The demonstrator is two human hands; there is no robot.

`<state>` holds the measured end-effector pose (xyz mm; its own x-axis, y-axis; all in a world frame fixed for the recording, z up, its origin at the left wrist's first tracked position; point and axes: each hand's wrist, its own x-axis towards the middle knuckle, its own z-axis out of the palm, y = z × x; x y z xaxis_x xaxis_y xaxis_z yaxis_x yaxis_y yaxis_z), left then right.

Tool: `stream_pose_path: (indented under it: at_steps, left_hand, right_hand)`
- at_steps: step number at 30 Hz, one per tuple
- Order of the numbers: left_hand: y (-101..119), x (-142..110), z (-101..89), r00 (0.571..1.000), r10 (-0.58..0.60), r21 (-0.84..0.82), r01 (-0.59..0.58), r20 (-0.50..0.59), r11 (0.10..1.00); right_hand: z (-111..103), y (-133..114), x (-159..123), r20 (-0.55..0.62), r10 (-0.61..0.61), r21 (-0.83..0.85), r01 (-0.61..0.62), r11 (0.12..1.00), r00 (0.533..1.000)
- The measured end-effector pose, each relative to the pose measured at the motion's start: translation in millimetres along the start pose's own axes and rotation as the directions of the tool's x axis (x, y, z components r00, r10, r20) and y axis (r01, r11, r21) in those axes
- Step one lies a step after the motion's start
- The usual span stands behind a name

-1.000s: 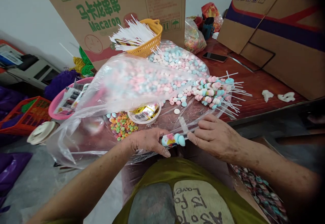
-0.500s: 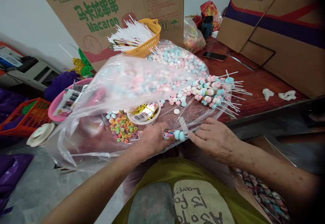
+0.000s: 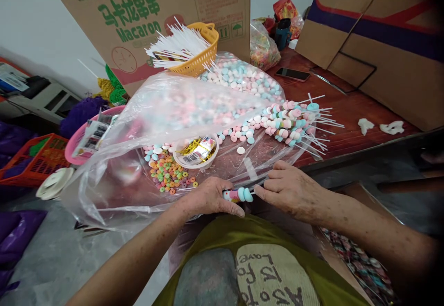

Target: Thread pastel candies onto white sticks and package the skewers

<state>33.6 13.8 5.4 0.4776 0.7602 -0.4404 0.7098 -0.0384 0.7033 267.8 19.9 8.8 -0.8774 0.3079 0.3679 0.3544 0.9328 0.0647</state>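
Observation:
A candy skewer (image 3: 246, 195) with light-blue pieces at one end and a colourful printed part lies between my hands at the table's front edge. My left hand (image 3: 210, 197) is closed round its printed end, thumb stretched along the near side. With thumb and forefinger, my right hand (image 3: 287, 186) pinches the white stick beyond the blue pieces. Above my left hand are ring-shaped cereal pieces (image 3: 168, 171) and a round tub (image 3: 204, 161) holding gold twist ties and printed packets. Finished-looking skewers (image 3: 289, 123) lie piled behind my right hand.
A big clear plastic bag (image 3: 156, 97) of pastel candies (image 3: 239, 74) spreads over the table. On it stands a yellow basket (image 3: 199, 58) of white sticks. Cardboard boxes (image 3: 374, 60) rise behind. A phone (image 3: 293, 74) and a pink basket (image 3: 74, 145) flank the bag.
The skewer and my left hand have shifted slightly toward my body, and my left thumb has come out along the near side. My right hand stays at the stick end.

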Motion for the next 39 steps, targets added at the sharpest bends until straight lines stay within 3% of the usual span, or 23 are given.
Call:
stream_pose_path:
  at_steps: [11, 15, 17, 21, 24, 27, 29, 32, 35, 39]
  left_hand:
    - [2.8, 9.3, 11.3, 0.999, 0.051, -0.106, -0.05, 0.003, 0.993]
    - [16.1, 13.8, 18.2, 0.993, 0.118, 0.164, -0.113, -0.024, 0.98]
    - [22.9, 13.9, 14.0, 0.989, 0.15, 0.218, -0.15, 0.02, 0.964]
    - [17.0, 5.5, -13.8, 0.98, 0.183, 0.066, -0.188, 0.079, 0.98]
    - [-0.1, -1.9, -27.5, 0.967, 0.081, 0.042, -0.094, 0.242, 0.995]
    - [-10.0, -5.1, -21.4, 0.923, -0.002, -0.166, 0.071, 0.384, 0.984]
    - [-9.1, -4.6, -12.9, 0.938, -0.037, -0.241, 0.126, 0.345, 0.962]
    - [-2.9, 0.1, -3.7, 0.981, 0.02, -0.128, 0.005, 0.194, 0.992]
    - [-0.6, 6.6, -0.7, 0.989, 0.095, -0.048, -0.089, 0.117, 0.995]
    - [-6.2, 5.8, -5.0, 0.996, 0.072, -0.166, -0.064, 0.044, 0.984]
  right_hand:
    - [7.1, -0.3, 6.7, 0.111, -0.013, 0.094, 0.002, 0.996, 0.994]
    - [17.2, -7.2, 11.1, 0.172, -0.004, 0.164, -0.025, 0.986, 0.985]
    - [22.3, -7.2, 13.0, 0.179, -0.009, 0.19, -0.025, 0.981, 0.984]
    - [24.4, 2.3, 10.4, 0.118, 0.032, 0.157, -0.05, 0.986, 0.992]
    - [17.0, 10.7, 5.8, 0.063, 0.053, 0.118, -0.06, 0.991, 0.997]
    - [9.2, 14.1, 4.4, 0.069, 0.043, 0.108, -0.05, 0.993, 0.997]
    - [8.3, 13.2, 6.4, 0.096, 0.024, 0.127, -0.036, 0.991, 0.995]
    - [14.0, 9.2, 13.2, 0.117, 0.002, 0.175, -0.023, 0.984, 0.993]
    - [19.3, 7.6, 20.6, 0.129, 0.011, 0.199, -0.037, 0.979, 0.992]
    - [12.7, 17.5, 21.0, 0.023, 0.162, 0.263, -0.162, 0.951, 0.987]
